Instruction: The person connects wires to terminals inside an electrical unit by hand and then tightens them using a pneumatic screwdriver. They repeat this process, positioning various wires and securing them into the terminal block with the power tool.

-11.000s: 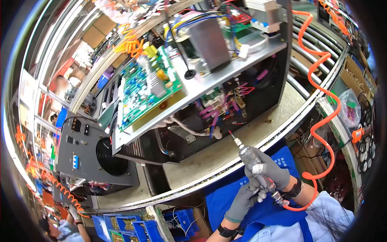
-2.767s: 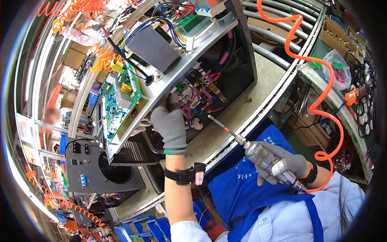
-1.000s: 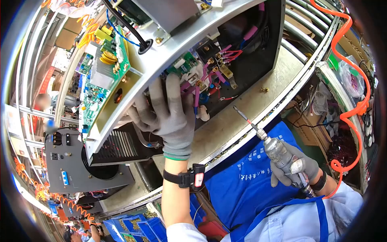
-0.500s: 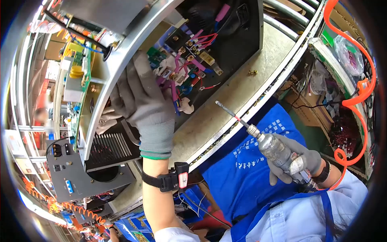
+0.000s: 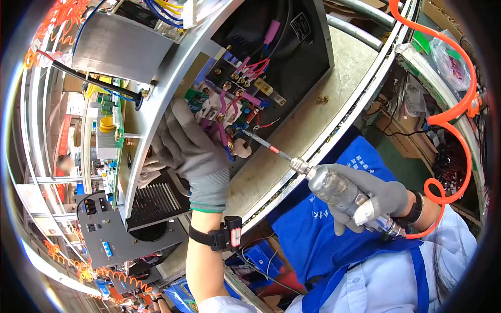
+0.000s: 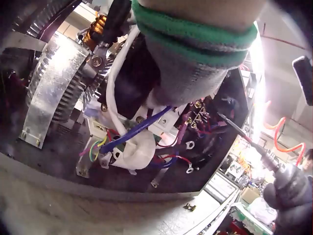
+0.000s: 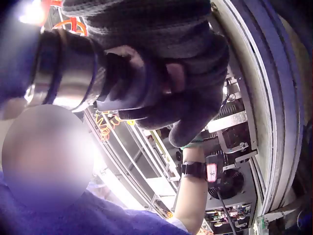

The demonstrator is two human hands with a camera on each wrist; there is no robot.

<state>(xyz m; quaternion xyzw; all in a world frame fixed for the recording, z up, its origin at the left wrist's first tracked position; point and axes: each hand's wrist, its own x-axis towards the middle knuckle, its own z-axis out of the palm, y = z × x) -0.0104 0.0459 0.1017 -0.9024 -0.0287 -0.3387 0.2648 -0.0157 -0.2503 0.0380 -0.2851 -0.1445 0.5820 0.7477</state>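
Note:
In the head view my gloved left hand [image 5: 193,148] reaches under the metal shelf [image 5: 169,83] of a black cabinet, its visible fingers extended beside bundled wires [image 5: 224,117]; some fingertips are hidden. The left wrist view shows that hand [image 6: 183,73] from the cuff side, over a blue cable [image 6: 139,129] and white tubing. My right hand [image 5: 370,195] grips a metal air screwdriver [image 5: 334,188], whose long bit [image 5: 263,142] points at the wires near a white cap [image 5: 241,148]. Whether the tip touches anything, I cannot tell. The right wrist view shows the gripping hand [image 7: 171,68] close up.
An orange coiled hose [image 5: 462,146] runs from the driver up the right side. A small brass part [image 5: 323,99] lies on the bench ledge. Another grey unit [image 5: 122,232] stands at the lower left, above blue bins [image 5: 180,297]. Metal rollers [image 5: 355,34] are at the top.
Both hands were at the driver at first; since then my left hand has gone into the cabinet. Lately the driver has moved left, its bit now over the cabinet's wiring.

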